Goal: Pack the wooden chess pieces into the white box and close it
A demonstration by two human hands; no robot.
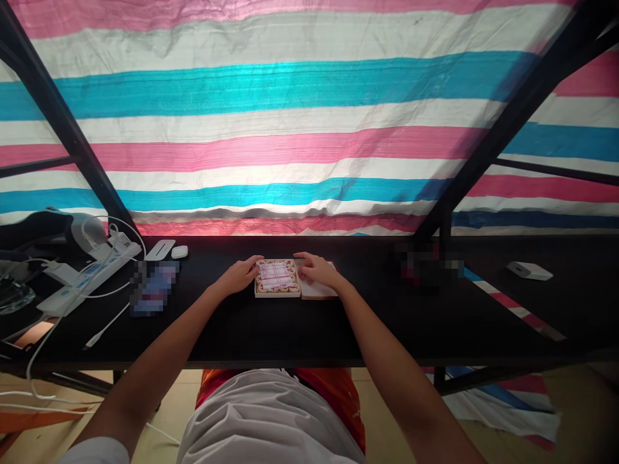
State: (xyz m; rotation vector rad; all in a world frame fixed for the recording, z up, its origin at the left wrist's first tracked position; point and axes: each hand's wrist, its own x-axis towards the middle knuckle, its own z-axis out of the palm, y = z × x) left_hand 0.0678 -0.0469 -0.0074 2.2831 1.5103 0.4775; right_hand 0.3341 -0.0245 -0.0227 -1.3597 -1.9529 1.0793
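A small square open box [277,295] sits on the black table in front of me. In it are several round, light wooden pieces with red marks, which look like Chinese chess pieces. A folded paper sheet [276,274] with red and purple lines lies over them. Against the box's left side and far left corner rests my left hand [238,276], fingers stretched out. My right hand [316,269] is over the flat lid [316,291] right of the box. Its index finger reaches toward the box's far right corner; the other fingers are partly bent.
On the left are a white power strip [89,277] with plugs and cables, a blurred phone-like slab [155,288] and a white earphone case [180,252]. Blurred dark items [425,264] and a white device [529,270] lie right. A striped sheet [290,116] hangs behind the table.
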